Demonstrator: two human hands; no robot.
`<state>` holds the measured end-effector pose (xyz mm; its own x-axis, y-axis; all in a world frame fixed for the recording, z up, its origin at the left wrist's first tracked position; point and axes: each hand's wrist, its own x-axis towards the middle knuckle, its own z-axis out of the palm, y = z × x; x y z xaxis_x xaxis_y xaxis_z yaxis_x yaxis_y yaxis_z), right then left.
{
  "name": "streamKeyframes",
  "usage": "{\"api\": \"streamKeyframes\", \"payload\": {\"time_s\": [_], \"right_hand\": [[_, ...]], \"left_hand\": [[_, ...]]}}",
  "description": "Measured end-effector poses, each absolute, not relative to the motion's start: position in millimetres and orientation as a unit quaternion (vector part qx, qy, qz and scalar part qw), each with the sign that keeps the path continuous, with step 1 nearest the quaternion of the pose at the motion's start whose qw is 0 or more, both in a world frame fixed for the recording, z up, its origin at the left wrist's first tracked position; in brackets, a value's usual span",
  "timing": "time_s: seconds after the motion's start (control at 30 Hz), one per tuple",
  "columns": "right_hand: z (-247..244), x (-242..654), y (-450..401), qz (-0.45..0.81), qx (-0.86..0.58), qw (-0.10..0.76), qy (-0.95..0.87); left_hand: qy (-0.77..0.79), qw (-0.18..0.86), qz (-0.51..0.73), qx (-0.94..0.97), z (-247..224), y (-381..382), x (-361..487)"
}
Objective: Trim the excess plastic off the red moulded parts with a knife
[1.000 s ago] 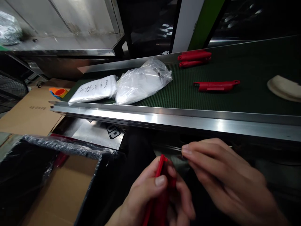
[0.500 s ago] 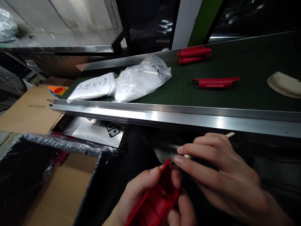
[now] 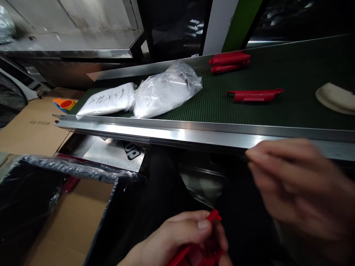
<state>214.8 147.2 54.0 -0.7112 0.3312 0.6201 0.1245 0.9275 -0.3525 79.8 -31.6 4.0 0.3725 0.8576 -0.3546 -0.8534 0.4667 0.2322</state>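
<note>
Low in the head view, my left hand (image 3: pixel 177 240) grips a red plastic part (image 3: pixel 208 249), thumb on top, with the part's tip sticking up past my fingers. My right hand (image 3: pixel 299 188) is blurred with motion, to the right and above the part, fingers drawn together near the metal rail (image 3: pixel 166 131) of the conveyor. Whether it holds anything is lost in the blur. On the green belt (image 3: pixel 291 114) lie a red handle-shaped part (image 3: pixel 255 95) and two more red parts (image 3: pixel 229 61) farther back.
Two clear bags of white material (image 3: pixel 166 90) (image 3: pixel 107 100) lie on the belt's left end, and a beige piece (image 3: pixel 334 98) at the right. A cardboard box with a black liner (image 3: pixel 74 221) stands open at lower left. An orange cup (image 3: pixel 66 104) rests on flat cardboard.
My right hand has pulled away from the red part, up and to the right. My left hand has dropped lower with the part; the thin pale stick seen earlier is no longer visible.
</note>
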Motion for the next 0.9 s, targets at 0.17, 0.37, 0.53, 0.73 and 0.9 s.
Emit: {"api": "streamKeyframes", "payload": {"time_s": [0.17,0.37,0.53,0.73,0.9], "right_hand": [[53,212,138,0.289,-0.140,0.342,-0.883],[55,196,123,0.511,-0.102,0.191,-0.832],[52,190,121,0.530,-0.111,0.189,-0.819],[41,194,122,0.502,-0.263,0.239,-0.789],[43,202,118,0.438,-0.177,0.258,-0.843]], "left_hand": [[0.153,0.797,0.584,-0.027,14,-34,77],[0.128,0.819,0.559,-0.021,4,-32,77],[0.146,0.834,0.532,0.019,-2,-27,79],[0.170,0.730,0.660,0.052,20,-23,85],[0.218,0.679,0.698,0.066,22,-20,86]]}}
